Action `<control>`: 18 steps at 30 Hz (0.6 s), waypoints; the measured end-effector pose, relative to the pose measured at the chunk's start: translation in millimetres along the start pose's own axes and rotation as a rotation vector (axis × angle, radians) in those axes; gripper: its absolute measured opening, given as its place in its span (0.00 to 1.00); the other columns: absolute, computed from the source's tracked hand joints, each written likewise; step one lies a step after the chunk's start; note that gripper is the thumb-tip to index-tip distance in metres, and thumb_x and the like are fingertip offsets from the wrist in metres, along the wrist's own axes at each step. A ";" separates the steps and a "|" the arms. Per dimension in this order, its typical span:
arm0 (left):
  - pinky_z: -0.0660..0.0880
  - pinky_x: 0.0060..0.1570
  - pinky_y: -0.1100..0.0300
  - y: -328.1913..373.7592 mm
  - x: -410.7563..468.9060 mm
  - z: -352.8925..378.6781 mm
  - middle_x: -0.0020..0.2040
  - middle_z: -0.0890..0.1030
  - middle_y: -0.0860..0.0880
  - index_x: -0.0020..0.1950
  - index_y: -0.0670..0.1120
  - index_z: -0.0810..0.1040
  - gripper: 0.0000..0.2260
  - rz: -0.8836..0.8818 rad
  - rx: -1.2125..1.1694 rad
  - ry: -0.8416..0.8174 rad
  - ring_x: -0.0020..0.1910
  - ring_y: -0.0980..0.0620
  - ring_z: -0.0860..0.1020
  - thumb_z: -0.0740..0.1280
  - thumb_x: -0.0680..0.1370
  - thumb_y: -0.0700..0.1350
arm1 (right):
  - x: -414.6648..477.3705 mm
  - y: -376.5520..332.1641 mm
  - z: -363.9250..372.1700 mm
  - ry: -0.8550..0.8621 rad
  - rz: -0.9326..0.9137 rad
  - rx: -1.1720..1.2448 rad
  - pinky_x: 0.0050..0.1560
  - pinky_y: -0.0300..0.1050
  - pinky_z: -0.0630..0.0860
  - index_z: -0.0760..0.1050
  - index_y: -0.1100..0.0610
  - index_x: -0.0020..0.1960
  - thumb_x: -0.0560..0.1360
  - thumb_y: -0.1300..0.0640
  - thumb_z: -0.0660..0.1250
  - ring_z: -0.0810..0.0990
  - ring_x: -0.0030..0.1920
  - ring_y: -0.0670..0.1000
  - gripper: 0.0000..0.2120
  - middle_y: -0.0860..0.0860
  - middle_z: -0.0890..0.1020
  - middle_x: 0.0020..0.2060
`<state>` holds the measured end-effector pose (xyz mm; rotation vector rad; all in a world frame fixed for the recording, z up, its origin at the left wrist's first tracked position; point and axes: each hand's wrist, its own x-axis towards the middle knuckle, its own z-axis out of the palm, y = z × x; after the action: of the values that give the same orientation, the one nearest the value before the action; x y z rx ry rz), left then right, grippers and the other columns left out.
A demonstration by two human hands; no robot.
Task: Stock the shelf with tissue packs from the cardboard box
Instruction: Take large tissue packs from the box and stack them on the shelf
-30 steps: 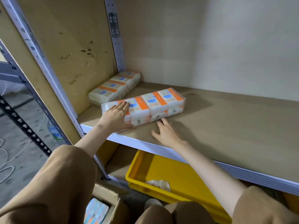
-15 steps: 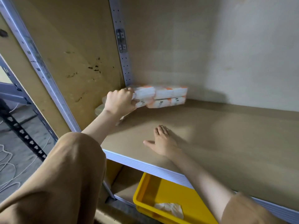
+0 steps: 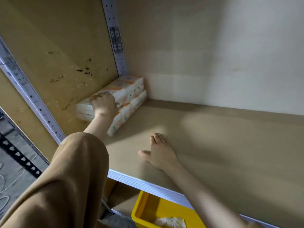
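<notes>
Two white-and-orange tissue packs are stacked in the back left corner of the shelf. The upper tissue pack lies on the lower tissue pack, both against the left side board. My left hand grips the near end of the upper pack, fingers curled over its top. My right hand rests flat on the bare shelf board, fingers straight, well apart from the packs. The cardboard box is out of view.
A perforated metal upright stands in the back corner and another upright at the front left. The shelf's white front edge runs below my arms. A yellow bin holding crumpled white paper sits underneath.
My left hand lifted the pack from the shelf front, swung it into the back left corner and set it on top of the first pack. My right hand came off it and rests flat.
</notes>
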<state>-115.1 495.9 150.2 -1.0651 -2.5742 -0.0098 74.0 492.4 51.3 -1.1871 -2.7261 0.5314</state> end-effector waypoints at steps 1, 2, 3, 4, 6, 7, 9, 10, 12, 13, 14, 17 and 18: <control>0.72 0.58 0.47 2.9 2.3 4.2 0.63 0.74 0.35 0.67 0.34 0.67 0.22 0.003 0.023 0.005 0.62 0.37 0.73 0.62 0.79 0.47 | 0.1 0.2 0.1 0.002 0.001 0.000 0.77 0.46 0.44 0.51 0.64 0.75 0.77 0.41 0.56 0.49 0.77 0.54 0.38 0.59 0.53 0.77; 0.71 0.59 0.47 4.9 5.1 7.2 0.63 0.74 0.35 0.67 0.33 0.66 0.23 0.011 0.035 0.009 0.62 0.37 0.73 0.62 0.79 0.48 | 0.1 0.1 0.1 0.011 0.002 0.000 0.77 0.46 0.44 0.51 0.64 0.75 0.76 0.41 0.57 0.49 0.77 0.54 0.38 0.59 0.53 0.77; 0.71 0.59 0.48 6.1 7.8 8.4 0.63 0.74 0.35 0.67 0.34 0.66 0.24 0.022 0.043 0.006 0.62 0.38 0.73 0.62 0.78 0.50 | 0.0 -0.2 -0.1 0.018 0.002 -0.002 0.77 0.46 0.45 0.52 0.64 0.75 0.76 0.41 0.57 0.50 0.77 0.54 0.38 0.59 0.54 0.76; 0.71 0.59 0.49 6.9 9.8 8.9 0.63 0.74 0.36 0.67 0.34 0.66 0.26 0.034 0.053 0.002 0.62 0.38 0.73 0.62 0.78 0.52 | 0.1 -0.8 -0.5 0.021 0.002 -0.003 0.77 0.46 0.45 0.52 0.64 0.75 0.76 0.41 0.57 0.50 0.77 0.54 0.38 0.60 0.54 0.76; 0.71 0.59 0.51 7.6 14.4 10.4 0.63 0.74 0.37 0.67 0.34 0.65 0.29 0.065 0.086 0.000 0.61 0.39 0.74 0.62 0.77 0.55 | 0.8 -1.5 -0.9 0.018 0.002 -0.005 0.77 0.46 0.44 0.52 0.65 0.75 0.76 0.41 0.58 0.50 0.77 0.53 0.38 0.60 0.54 0.76; 0.71 0.59 0.51 7.7 16.2 10.5 0.63 0.74 0.37 0.67 0.34 0.65 0.30 0.080 0.108 -0.002 0.61 0.40 0.74 0.62 0.77 0.57 | 1.2 -1.7 -1.0 0.015 0.004 -0.007 0.77 0.46 0.44 0.52 0.65 0.75 0.76 0.41 0.58 0.50 0.77 0.53 0.38 0.59 0.54 0.76; 0.70 0.59 0.53 6.6 19.9 11.1 0.63 0.73 0.38 0.67 0.35 0.65 0.31 0.106 0.135 -0.014 0.61 0.41 0.74 0.61 0.76 0.58 | 2.2 -1.6 -0.7 0.013 0.009 -0.010 0.77 0.46 0.44 0.52 0.64 0.75 0.76 0.41 0.57 0.50 0.77 0.53 0.38 0.59 0.54 0.76; 0.70 0.60 0.53 5.9 20.7 10.5 0.64 0.73 0.38 0.68 0.35 0.64 0.32 0.115 0.135 -0.024 0.62 0.42 0.73 0.61 0.76 0.59 | 2.5 -1.2 -0.5 0.013 0.011 -0.007 0.77 0.46 0.45 0.52 0.64 0.75 0.76 0.41 0.57 0.51 0.77 0.53 0.38 0.59 0.54 0.76; 0.69 0.62 0.53 4.9 20.5 6.0 0.66 0.71 0.38 0.70 0.35 0.63 0.34 0.123 0.102 -0.059 0.64 0.42 0.71 0.62 0.75 0.60 | 1.9 -1.0 -0.8 0.020 0.013 0.005 0.77 0.46 0.46 0.53 0.63 0.75 0.76 0.41 0.58 0.51 0.77 0.53 0.38 0.58 0.55 0.76; 0.68 0.63 0.52 4.1 19.3 2.7 0.67 0.71 0.39 0.70 0.36 0.63 0.35 0.124 0.069 -0.084 0.65 0.41 0.71 0.62 0.75 0.61 | 1.2 -1.2 -1.7 0.022 0.015 0.014 0.77 0.45 0.46 0.54 0.63 0.75 0.76 0.41 0.59 0.52 0.77 0.53 0.37 0.58 0.55 0.76; 0.68 0.63 0.52 2.2 17.5 -1.2 0.67 0.71 0.39 0.70 0.37 0.63 0.34 0.121 0.023 -0.107 0.66 0.41 0.70 0.62 0.75 0.61 | 0.6 -2.0 -2.9 0.020 0.018 0.021 0.76 0.45 0.47 0.55 0.63 0.75 0.76 0.41 0.59 0.52 0.77 0.53 0.37 0.58 0.56 0.76; 0.72 0.59 0.51 -10.3 3.2 -14.1 0.66 0.74 0.40 0.68 0.40 0.68 0.29 0.109 -0.176 -0.150 0.64 0.40 0.73 0.62 0.75 0.59 | -3.2 -6.0 -7.3 0.025 0.028 0.009 0.74 0.45 0.54 0.62 0.62 0.72 0.76 0.43 0.60 0.59 0.74 0.54 0.32 0.57 0.63 0.73; 0.73 0.57 0.51 -16.1 -5.6 -18.4 0.64 0.75 0.40 0.66 0.40 0.70 0.26 0.115 -0.237 -0.137 0.62 0.40 0.74 0.62 0.76 0.58 | -5.2 -7.4 -8.4 0.037 0.029 0.001 0.73 0.45 0.58 0.65 0.62 0.70 0.76 0.44 0.60 0.63 0.72 0.55 0.30 0.57 0.66 0.71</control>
<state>-116.5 478.0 167.6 -1.3415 -2.6785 -0.2258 74.5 486.2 61.9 -1.2251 -2.6813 0.5094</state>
